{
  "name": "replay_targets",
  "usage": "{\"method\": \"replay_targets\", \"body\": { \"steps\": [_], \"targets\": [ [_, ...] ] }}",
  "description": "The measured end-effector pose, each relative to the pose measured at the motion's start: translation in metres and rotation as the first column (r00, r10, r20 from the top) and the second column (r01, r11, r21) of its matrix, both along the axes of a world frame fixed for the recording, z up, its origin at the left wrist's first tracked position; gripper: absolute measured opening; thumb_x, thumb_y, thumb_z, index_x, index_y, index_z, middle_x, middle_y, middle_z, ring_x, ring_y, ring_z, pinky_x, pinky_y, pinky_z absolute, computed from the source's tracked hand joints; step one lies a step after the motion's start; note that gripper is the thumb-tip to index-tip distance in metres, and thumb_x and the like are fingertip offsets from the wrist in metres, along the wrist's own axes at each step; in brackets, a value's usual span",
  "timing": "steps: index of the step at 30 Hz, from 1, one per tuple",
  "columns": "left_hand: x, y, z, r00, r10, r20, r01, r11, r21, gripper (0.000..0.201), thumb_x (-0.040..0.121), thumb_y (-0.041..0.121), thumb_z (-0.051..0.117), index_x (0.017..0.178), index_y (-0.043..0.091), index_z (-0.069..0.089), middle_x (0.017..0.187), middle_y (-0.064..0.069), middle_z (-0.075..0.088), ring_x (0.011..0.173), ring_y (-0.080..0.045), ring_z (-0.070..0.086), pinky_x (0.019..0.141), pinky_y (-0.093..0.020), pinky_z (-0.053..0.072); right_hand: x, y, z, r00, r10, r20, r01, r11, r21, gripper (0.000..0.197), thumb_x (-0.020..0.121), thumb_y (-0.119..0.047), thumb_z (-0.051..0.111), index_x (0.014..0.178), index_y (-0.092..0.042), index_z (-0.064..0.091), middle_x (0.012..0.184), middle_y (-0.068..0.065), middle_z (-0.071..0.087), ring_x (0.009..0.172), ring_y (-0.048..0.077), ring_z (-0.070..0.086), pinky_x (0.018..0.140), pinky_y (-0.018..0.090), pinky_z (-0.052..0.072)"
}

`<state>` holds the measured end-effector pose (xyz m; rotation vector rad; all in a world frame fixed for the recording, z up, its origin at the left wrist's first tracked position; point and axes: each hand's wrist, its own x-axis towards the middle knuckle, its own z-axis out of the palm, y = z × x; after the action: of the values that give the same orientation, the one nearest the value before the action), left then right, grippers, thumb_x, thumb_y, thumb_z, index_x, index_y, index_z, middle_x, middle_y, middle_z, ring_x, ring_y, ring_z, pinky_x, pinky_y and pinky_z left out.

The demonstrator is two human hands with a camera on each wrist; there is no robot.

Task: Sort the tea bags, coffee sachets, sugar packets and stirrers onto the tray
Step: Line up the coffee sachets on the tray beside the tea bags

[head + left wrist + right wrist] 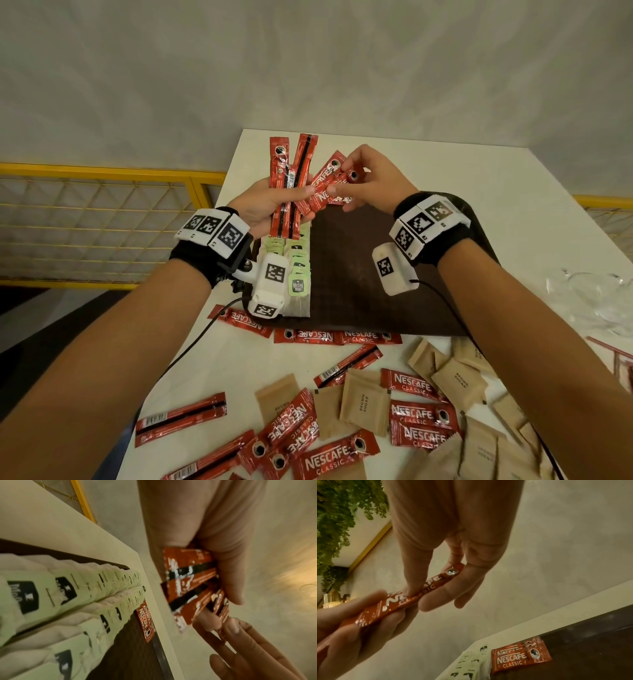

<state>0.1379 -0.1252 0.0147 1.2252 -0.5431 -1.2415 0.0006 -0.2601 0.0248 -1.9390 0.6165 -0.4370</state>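
Observation:
My left hand grips a fanned bundle of red Nescafe coffee sachets above the tray's far left corner. My right hand pinches one coffee sachet of that bundle between thumb and fingers. The right wrist view shows this sachet held at one end by the right hand and at the other by the left hand. The dark brown tray carries two rows of green-tagged tea bags on its left side. A small stack of sachets lies at the tray's far edge.
Loose coffee sachets and brown sugar packets are scattered on the white table in front of the tray. Clear glassware stands at the right. Thin red sticks lie at the right edge. A yellow railing runs left.

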Motion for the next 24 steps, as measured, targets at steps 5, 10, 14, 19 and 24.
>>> {"method": "replay_targets", "body": {
  "steps": [5, 10, 14, 19, 24],
  "targets": [
    [-0.002, 0.000, -0.001, 0.987, 0.034, 0.159, -0.040, 0.998, 0.038, 0.023, 0.081, 0.001, 0.066, 0.102, 0.011, 0.061, 0.101, -0.009, 0.065, 0.081, -0.018, 0.068, 0.058, -0.024, 0.056, -0.006, 0.000, 0.001, 0.995, -0.014, -0.102, -0.012, 0.969, -0.249, 0.037, 0.076, -0.028, 0.075, 0.094, -0.014, 0.045, 0.110, 0.001, 0.055, 0.093, 0.013, 0.059, 0.067, 0.008, 0.051],
    [-0.006, -0.006, -0.001, 0.950, -0.010, 0.312, -0.022, 0.995, 0.100, 0.022, 0.078, 0.002, 0.070, 0.095, 0.013, 0.060, 0.094, -0.007, 0.066, 0.076, -0.018, 0.067, 0.057, -0.023, 0.056, -0.003, -0.005, 0.024, 0.928, 0.128, -0.349, -0.240, 0.923, -0.299, 0.046, 0.077, -0.028, 0.075, 0.114, -0.018, 0.049, 0.119, -0.007, 0.049, 0.104, 0.013, 0.053, 0.078, 0.020, 0.048],
    [-0.006, -0.008, -0.001, 0.931, -0.026, 0.363, -0.016, 0.994, 0.111, 0.024, 0.077, 0.005, 0.071, 0.096, 0.015, 0.060, 0.090, -0.003, 0.067, 0.074, -0.014, 0.068, 0.058, -0.022, 0.056, 0.004, -0.007, 0.030, 0.798, 0.202, -0.568, -0.401, 0.882, -0.250, 0.037, 0.081, -0.029, 0.070, 0.113, -0.013, 0.061, 0.099, -0.002, 0.059, 0.086, 0.014, 0.057, 0.071, 0.019, 0.048],
    [0.000, -0.005, -0.009, 0.979, -0.003, 0.206, -0.015, 0.996, 0.086, 0.023, 0.081, 0.007, 0.067, 0.103, 0.008, 0.059, 0.092, -0.006, 0.068, 0.074, -0.015, 0.070, 0.059, -0.025, 0.058, 0.008, -0.011, 0.021, 0.803, 0.239, -0.546, -0.418, 0.878, -0.231, 0.031, 0.083, -0.026, 0.068, 0.111, -0.013, 0.065, 0.097, -0.002, 0.063, 0.084, 0.008, 0.056, 0.075, 0.012, 0.041],
    [0.021, -0.002, -0.017, 0.987, 0.159, 0.001, -0.159, 0.986, 0.056, 0.010, 0.089, 0.011, 0.059, 0.098, 0.009, 0.056, 0.105, -0.015, 0.066, 0.084, -0.024, 0.071, 0.068, -0.033, 0.059, 0.010, -0.028, 0.010, 0.880, 0.165, -0.445, -0.280, 0.938, -0.206, 0.032, 0.083, -0.021, 0.069, 0.112, -0.010, 0.062, 0.110, 0.006, 0.065, 0.094, 0.014, 0.058, 0.078, 0.016, 0.043]
  ]
}}
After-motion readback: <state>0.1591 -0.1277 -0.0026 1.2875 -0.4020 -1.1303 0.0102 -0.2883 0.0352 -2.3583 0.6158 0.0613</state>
